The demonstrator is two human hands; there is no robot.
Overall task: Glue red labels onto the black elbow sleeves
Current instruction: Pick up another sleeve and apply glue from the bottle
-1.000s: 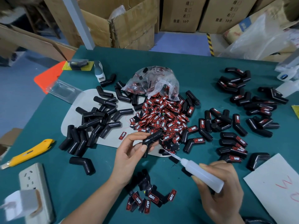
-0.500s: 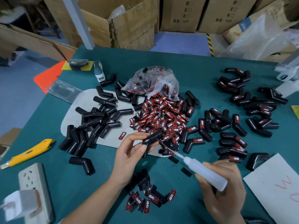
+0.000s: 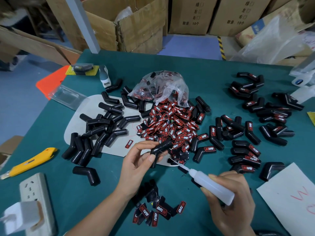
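My left hand point(image 3: 139, 161) pinches a bare black elbow sleeve point(image 3: 161, 147) between thumb and fingers, just above the table. My right hand point(image 3: 229, 201) grips a white glue bottle point(image 3: 211, 184); its thin nozzle points up-left and ends just short of the held sleeve. A heap of red labels point(image 3: 170, 126) spills from a clear bag point(image 3: 160, 87) in the middle. Unlabelled black sleeves point(image 3: 100, 128) lie on a grey mat at the left. Labelled sleeves point(image 3: 247, 150) spread to the right.
A yellow utility knife point(image 3: 30, 161) and a white power strip point(image 3: 36, 201) lie at the near left. Loose labels point(image 3: 156, 212) sit near my wrists. A white sheet of paper point(image 3: 293, 198) lies at the near right. Cardboard boxes point(image 3: 136, 26) stand behind the green table point(image 3: 204, 74).
The nozzle reached the held sleeve half a second ago, then drew back a little down-right. My left hand has kept hold of the sleeve in much the same place.
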